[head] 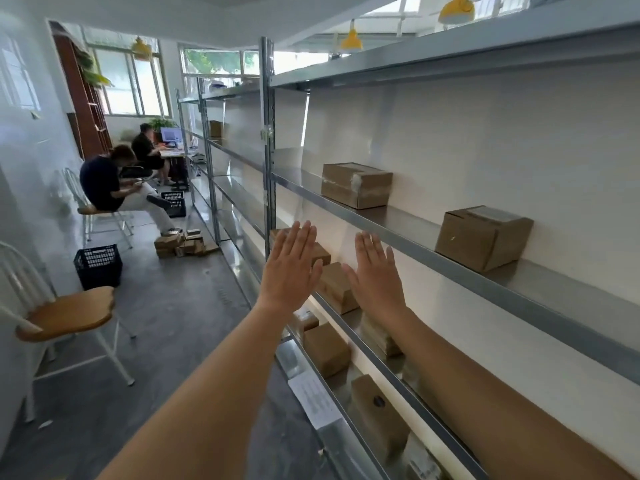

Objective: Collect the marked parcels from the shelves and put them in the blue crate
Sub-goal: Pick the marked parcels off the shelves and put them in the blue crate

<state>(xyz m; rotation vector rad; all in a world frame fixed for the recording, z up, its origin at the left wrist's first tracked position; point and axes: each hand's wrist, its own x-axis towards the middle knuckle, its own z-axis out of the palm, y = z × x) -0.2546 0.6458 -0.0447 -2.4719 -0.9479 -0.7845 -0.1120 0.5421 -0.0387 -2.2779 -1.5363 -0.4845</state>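
Parcels: brown cardboard boxes on the metal shelves [381, 223]. Two sit well apart at chest level, one taped box [356, 185] and one labelled box [483, 237]. More boxes [336, 287] lie on the lower levels, partly behind the hands.
Marks: cannot tell which ones are marked. One low box [379, 407] shows a dark round spot on top; could be the mark, could be a sticker.
Crate: two dark crates on the floor, near crate [98, 266] beside a wooden chair [65, 311], far crate [175, 202] by a seated person. Both read dark navy to black; the near one is my guess for the target.
Left hand [291, 265]: flat, fingers straight, palm away, empty.
Right hand [377, 271]: same, spread flat, empty, touching nothing.
Stage: nothing picked, judging by empty hands.
Risk 1: grabbing an unmarked box, because marks are not readable from this angle.
Risk 2: low boxes sit close together, so pulling one may drag its neighbour off the shelf edge.
Risk 3: dropping into the wrong crate, since two look alike.
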